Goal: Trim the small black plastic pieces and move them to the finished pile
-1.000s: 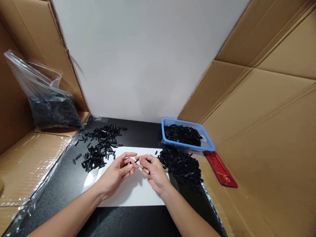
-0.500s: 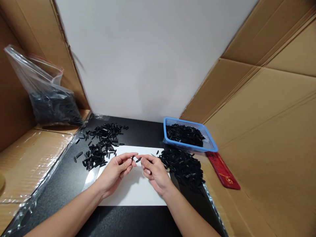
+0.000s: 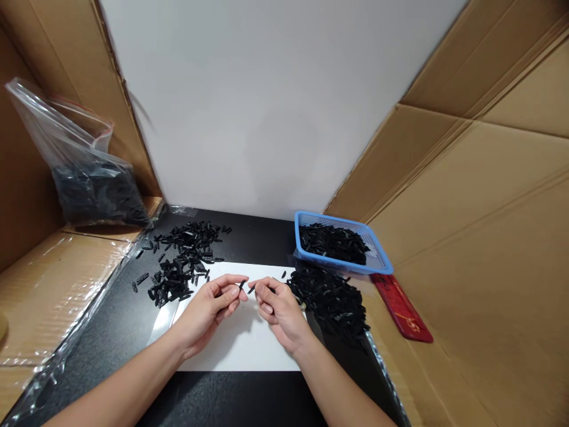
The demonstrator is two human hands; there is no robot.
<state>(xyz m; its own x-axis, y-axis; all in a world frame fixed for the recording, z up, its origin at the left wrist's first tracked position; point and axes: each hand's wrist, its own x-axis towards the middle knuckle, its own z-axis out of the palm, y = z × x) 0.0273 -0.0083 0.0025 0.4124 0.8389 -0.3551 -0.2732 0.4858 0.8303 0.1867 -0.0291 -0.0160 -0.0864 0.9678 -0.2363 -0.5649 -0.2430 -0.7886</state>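
My left hand (image 3: 208, 311) and my right hand (image 3: 280, 308) meet over a white sheet (image 3: 240, 347) on a black table top (image 3: 115, 332). The left hand pinches a small black plastic piece (image 3: 241, 285) between thumb and forefinger. The right hand pinches a second small black piece (image 3: 252, 289), tip close to the first one. A loose pile of the same black pieces (image 3: 180, 261) lies left of the hands. A denser pile (image 3: 329, 299) lies just right of the right hand.
A blue plastic basket (image 3: 377, 258) with black pieces stands at the back right. A red flat object (image 3: 402, 308) lies beside it. A clear zip bag (image 3: 84, 178) of black pieces leans at the left. Cardboard walls stand on both sides, a white board behind.
The two hands have drawn slightly apart, so the piece that bridged both hands now shows as two separate pieces, one in each. The view shifted a little.
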